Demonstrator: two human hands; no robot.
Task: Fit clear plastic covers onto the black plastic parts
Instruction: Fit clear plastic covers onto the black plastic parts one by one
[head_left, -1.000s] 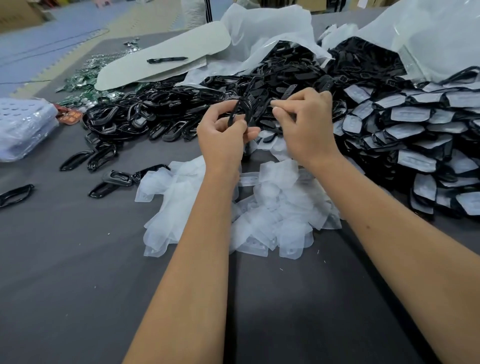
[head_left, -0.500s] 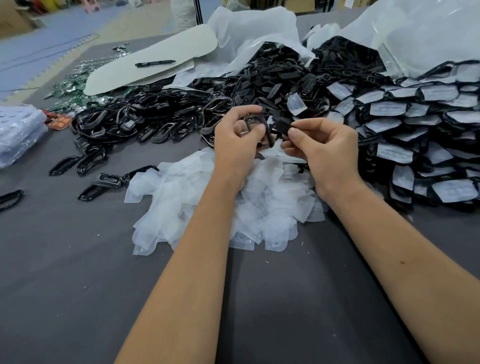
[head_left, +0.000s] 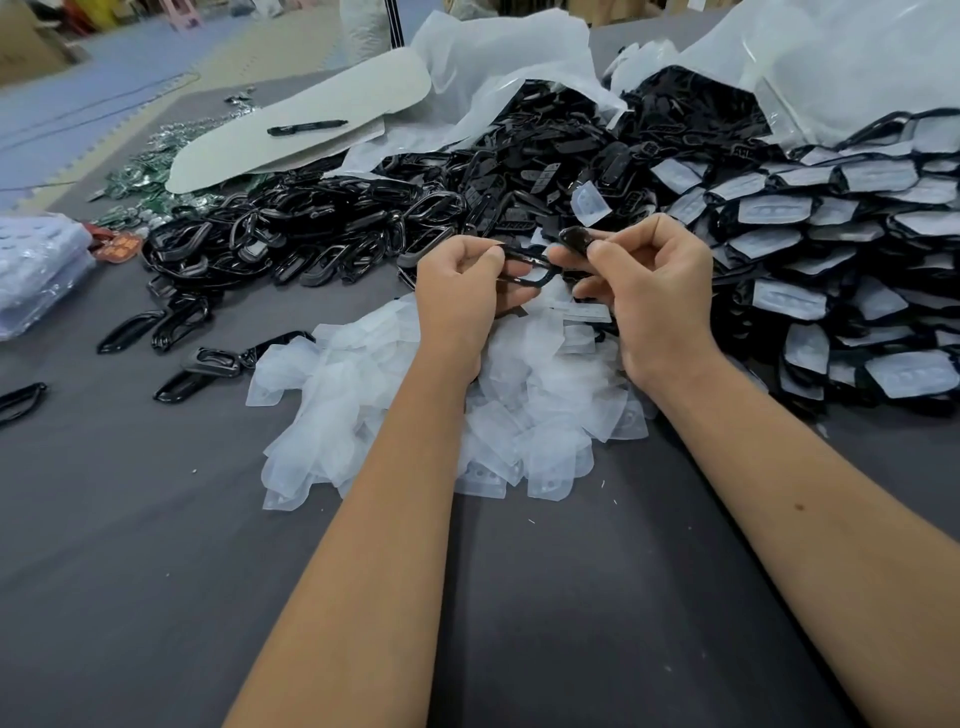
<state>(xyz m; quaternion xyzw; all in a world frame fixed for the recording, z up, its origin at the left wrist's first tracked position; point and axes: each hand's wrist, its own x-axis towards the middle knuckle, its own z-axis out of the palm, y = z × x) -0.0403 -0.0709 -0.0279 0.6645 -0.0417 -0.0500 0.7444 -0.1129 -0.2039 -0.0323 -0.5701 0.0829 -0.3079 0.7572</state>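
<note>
Pinching black frame in left grip | right grip pinching black insert just above

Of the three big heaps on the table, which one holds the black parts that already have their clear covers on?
The heap on the right: its black parts wear pale covers. The middle heap is bare black frames, and the near heap is loose covers.

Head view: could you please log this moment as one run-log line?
left hand: pinches black frame | right hand: holds small black part | clear covers: heaped below hands | cover: not yet fitted
</note>
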